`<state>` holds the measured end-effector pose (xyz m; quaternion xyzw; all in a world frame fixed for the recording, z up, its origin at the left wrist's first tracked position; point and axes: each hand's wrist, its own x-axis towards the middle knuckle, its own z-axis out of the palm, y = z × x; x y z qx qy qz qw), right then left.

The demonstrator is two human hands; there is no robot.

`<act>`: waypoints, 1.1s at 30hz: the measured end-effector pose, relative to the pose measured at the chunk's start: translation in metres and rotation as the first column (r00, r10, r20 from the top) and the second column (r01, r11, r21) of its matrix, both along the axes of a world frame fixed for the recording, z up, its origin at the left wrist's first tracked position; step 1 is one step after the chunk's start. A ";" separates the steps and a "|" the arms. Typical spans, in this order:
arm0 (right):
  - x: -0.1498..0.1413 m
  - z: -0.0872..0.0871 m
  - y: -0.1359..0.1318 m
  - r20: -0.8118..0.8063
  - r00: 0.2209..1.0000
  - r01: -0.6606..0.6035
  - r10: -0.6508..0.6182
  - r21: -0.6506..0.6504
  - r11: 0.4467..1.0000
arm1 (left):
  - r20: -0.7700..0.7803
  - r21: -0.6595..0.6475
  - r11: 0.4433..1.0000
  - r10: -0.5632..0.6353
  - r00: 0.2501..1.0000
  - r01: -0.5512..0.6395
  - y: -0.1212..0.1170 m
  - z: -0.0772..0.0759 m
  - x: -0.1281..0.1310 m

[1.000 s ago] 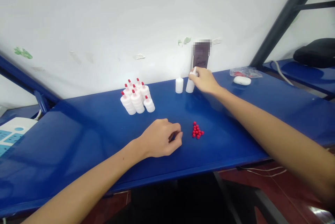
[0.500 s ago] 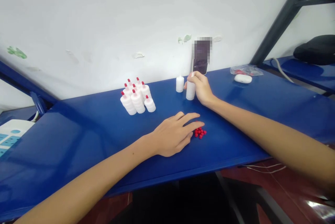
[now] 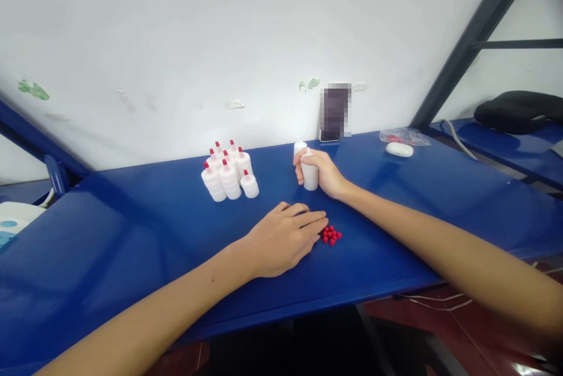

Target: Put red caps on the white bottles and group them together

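Note:
My right hand (image 3: 324, 170) is wrapped around an uncapped white squeeze bottle (image 3: 310, 178) with a pointed nozzle, held upright over the table. Just behind its fingers stands another white bottle (image 3: 299, 146), partly hidden. My left hand (image 3: 284, 238) reaches across the blue table with fingers stretched out. Its fingertips are at the left edge of a small pile of red caps (image 3: 331, 235); whether a cap is under them I cannot tell. To the left, several white bottles (image 3: 229, 179) with red-tipped nozzles stand close together, and a shorter capped bottle (image 3: 250, 185) is at their right.
A phone (image 3: 334, 115) leans on the wall behind the bottles. Farther right lie a white earbud case (image 3: 399, 149) and a clear plastic bag (image 3: 404, 136) with red pieces. A white power strip (image 3: 17, 217) sits at the left edge.
My right hand has brought the squeeze bottle down from the back, nearer and leftward. My left hand has unfolded its fingers and moved right to the red caps.

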<state>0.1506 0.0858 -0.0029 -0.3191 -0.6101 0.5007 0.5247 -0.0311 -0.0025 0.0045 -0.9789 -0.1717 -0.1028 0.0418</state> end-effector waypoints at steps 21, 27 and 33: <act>0.004 0.014 -0.016 0.463 0.883 -0.146 0.078 0.111 0.983 | 0.445 -0.299 0.950 0.223 0.867 -0.091 0.026 -0.010 -0.025; 0.003 0.019 -0.021 0.734 0.677 -0.175 -0.056 0.235 0.956 | 0.740 -0.346 0.913 0.408 0.535 -0.218 0.030 -0.005 -0.025; -0.003 0.021 -0.029 0.756 0.655 -0.240 -0.013 0.224 0.945 | 0.716 -0.286 0.944 0.326 0.618 -0.167 0.033 -0.007 -0.028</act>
